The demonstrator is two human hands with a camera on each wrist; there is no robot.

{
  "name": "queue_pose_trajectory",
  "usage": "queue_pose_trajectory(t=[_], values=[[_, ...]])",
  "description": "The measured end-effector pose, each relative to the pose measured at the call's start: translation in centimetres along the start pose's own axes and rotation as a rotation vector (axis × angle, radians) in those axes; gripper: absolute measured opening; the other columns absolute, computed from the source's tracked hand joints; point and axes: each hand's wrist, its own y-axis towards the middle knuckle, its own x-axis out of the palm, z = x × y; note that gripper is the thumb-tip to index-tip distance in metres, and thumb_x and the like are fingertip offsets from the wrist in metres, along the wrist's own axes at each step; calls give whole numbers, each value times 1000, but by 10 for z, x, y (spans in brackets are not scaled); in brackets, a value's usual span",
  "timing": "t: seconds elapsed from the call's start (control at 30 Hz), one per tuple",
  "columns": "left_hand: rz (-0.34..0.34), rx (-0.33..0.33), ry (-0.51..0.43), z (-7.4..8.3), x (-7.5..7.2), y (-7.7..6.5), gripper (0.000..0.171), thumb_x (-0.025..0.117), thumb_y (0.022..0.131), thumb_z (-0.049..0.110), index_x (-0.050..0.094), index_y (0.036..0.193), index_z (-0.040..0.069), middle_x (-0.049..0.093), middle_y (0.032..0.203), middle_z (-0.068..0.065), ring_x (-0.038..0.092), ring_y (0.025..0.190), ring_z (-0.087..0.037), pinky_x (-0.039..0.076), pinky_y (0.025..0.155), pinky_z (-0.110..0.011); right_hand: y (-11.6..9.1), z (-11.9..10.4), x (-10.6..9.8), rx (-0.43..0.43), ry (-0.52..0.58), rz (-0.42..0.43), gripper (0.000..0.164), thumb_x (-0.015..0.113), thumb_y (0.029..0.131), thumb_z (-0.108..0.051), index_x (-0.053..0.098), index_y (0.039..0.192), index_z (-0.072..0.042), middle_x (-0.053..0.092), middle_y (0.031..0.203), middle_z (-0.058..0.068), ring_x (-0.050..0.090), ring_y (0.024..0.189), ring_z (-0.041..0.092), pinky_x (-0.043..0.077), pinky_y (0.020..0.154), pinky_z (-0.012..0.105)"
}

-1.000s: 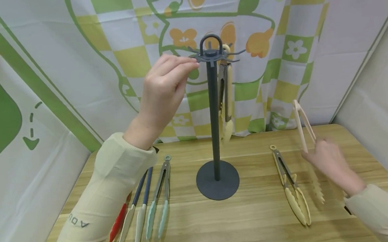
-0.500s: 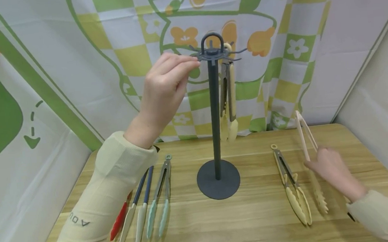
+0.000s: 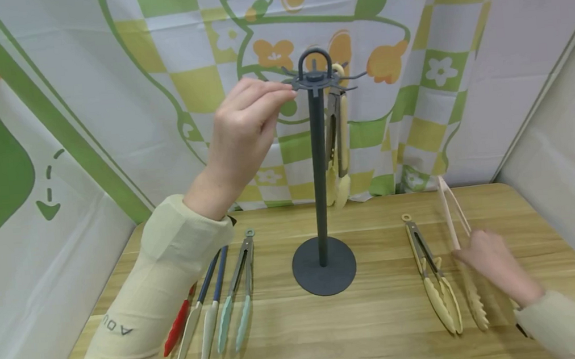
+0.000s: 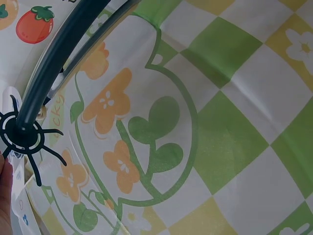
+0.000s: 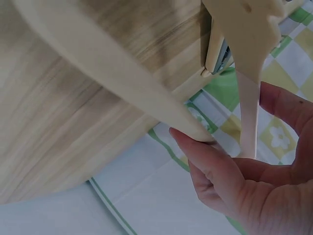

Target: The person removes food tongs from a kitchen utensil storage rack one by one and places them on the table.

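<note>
A dark grey hanging stand (image 3: 319,171) with a round base and several hooks rises from the table; its underside hooks show in the left wrist view. My left hand (image 3: 242,129) pinches one hook on its left side. Cream tongs (image 3: 339,135) hang behind the post. On the right, my right hand (image 3: 492,264) grips pale pink-beige tongs (image 3: 475,300) by their arms, with the scalloped tips down near the tabletop. In the right wrist view, thumb and fingers hold the spread arms of these tongs (image 5: 248,117). Yellow tongs (image 3: 438,292) lie just left of them.
At the left of the wooden table (image 3: 372,331) lie mint tongs (image 3: 243,314), blue-handled tongs with pale tips (image 3: 210,323) and red-tipped tongs (image 3: 177,329), partly behind the left sleeve. A patterned curtain (image 3: 188,97) hangs along the table's back edge.
My right hand has lowered the pink-beige tongs, bringing them down and slightly nearer beside the yellow pair. The left hand keeps its pinch on the stand's hook.
</note>
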Motion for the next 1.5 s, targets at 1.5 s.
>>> queue_pose_trajectory(t=[1.5], values=[[-6, 4, 5, 0, -1, 0, 20, 50, 89, -9, 70, 87, -6, 68, 88, -16, 60, 81, -28, 50, 76, -28, -3, 10, 12, 87, 76, -181, 26, 59, 76, -9, 46, 82, 12, 46, 61, 9, 41, 49, 14, 40, 42, 22]])
